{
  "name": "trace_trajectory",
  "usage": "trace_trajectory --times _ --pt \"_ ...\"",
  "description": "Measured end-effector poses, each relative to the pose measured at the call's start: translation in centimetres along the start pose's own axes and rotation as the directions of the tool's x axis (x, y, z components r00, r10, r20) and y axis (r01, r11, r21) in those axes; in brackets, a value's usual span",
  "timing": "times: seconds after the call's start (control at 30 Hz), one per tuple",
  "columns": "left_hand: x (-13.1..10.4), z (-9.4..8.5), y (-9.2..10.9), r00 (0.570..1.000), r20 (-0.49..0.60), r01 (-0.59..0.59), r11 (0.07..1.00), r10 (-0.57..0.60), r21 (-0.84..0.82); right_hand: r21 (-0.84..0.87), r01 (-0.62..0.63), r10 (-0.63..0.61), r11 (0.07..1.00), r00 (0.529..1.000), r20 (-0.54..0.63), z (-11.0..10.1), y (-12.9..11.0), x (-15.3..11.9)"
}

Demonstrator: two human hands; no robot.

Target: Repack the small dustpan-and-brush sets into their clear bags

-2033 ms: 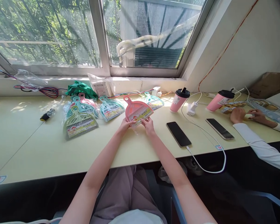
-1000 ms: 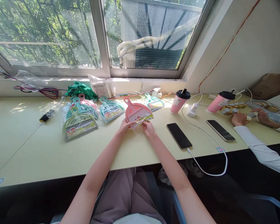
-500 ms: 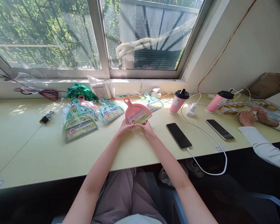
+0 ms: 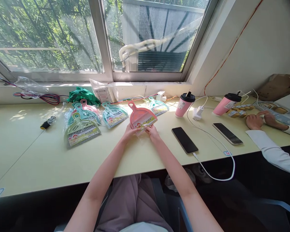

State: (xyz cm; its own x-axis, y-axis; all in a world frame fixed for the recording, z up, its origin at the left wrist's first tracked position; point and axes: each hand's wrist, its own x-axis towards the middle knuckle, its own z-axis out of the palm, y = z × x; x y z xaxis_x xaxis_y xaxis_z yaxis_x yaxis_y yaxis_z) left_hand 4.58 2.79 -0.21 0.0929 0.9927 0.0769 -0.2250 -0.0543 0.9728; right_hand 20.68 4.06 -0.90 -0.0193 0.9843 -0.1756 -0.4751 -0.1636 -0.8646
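Between my hands is a pink dustpan and brush set [image 4: 142,116] in clear plastic wrap, its handle loop pointing toward the window. My left hand [image 4: 130,131] grips the near left corner. On the near right edge, the fingers of my right hand [image 4: 152,131] are closed on the same wrapped set. A printed label strip shows along the brush. To the left lie more wrapped sets: a green dustpan set [image 4: 82,131] in front of teal and pink ones, and a teal dustpan set [image 4: 114,115]. Another teal dustpan set [image 4: 159,107] lies behind, by the wall.
A yellow-black screwdriver-like tool [image 4: 47,123] lies at left. Rightward are a pink cup [image 4: 183,108], a charger [image 4: 197,112], a phone [image 4: 185,140] on a white cable, another phone [image 4: 227,133] and a second pink cup [image 4: 225,105]. A co-worker's hands [image 4: 255,122] rest at far right.
My fingers have shifted slightly on the plastic wrap at the near edge of the pink set. The other things stay in place; the view has shifted a little.
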Motion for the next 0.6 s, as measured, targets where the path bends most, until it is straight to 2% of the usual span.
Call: trace_trajectory --times 0.13,0.23,0.47,0.6 --pt "-0.3 0.3 0.6 1.0 0.022 -0.005 1.0 0.005 0.011 0.039 -0.074 0.076 0.996 0.996 -0.049 0.2 -0.8 0.0" --pt "-0.5 0.4 0.8 0.999 0.05 -0.001 1.0 0.0 0.017 0.057 -0.072 0.077 0.996 0.994 -0.083 0.3 -1.2 -0.2" --pt "-0.2 0.2 0.3 0.999 0.03 0.03 0.999 -0.031 0.04 0.103 -0.102 0.116 0.989 0.983 -0.141 0.7 -1.6 -0.7" --pt "-0.1 0.3 0.1 0.999 0.01 0.039 0.999 -0.039 0.036 0.117 -0.08 0.095 0.99 0.987 -0.132 0.7 -1.4 -0.6"
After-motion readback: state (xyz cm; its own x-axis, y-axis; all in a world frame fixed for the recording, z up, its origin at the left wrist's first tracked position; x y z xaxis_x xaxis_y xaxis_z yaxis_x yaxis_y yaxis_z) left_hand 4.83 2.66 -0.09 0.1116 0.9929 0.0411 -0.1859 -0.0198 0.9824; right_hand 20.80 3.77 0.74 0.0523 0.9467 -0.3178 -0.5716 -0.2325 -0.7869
